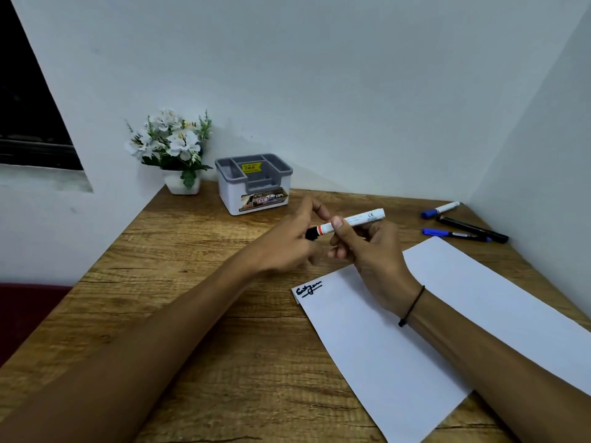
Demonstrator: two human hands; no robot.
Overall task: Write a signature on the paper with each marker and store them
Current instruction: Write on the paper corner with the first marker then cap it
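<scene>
A white sheet of paper lies on the wooden desk, with one dark signature near its far left corner. My right hand grips a white marker with a red band, held level above the desk. My left hand pinches the black cap end of that marker. Three more markers lie at the far right: a white one with a blue cap, a black one and a blue one.
A grey and white desk organiser with several compartments stands at the back. A small white pot of white flowers sits to its left in the corner. Walls close the desk at the back and right.
</scene>
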